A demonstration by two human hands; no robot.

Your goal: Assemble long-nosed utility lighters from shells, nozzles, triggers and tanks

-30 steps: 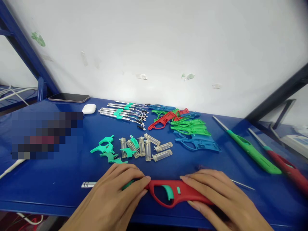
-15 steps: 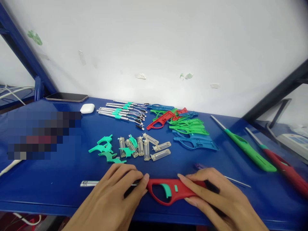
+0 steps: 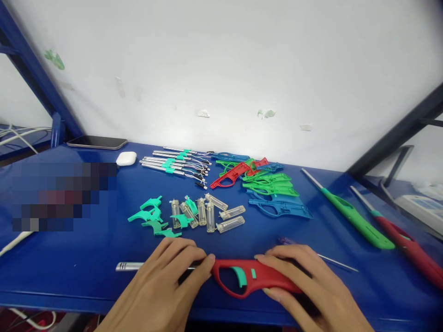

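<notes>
A red long-nosed lighter with a teal trigger lies across the front of the table, its metal tube pointing left. My left hand is closed on its front end, thumb by the nose, hiding part of the tube. On the right, my right hand grips the handle between thumb and fingers. Just behind the right hand lies a screwdriver with a purple handle, partly covered. Farther back are clear fuel tanks and teal triggers.
Metal tubes with wires lie at the back, beside green, red and blue casing halves. A green lighter and another red lighter lie at right. A phone and white earbud case sit back left.
My right hand's fingers have shifted slightly on the handle, showing more of its red end. The left hand keeps its hold, and the view has tilted a little.
</notes>
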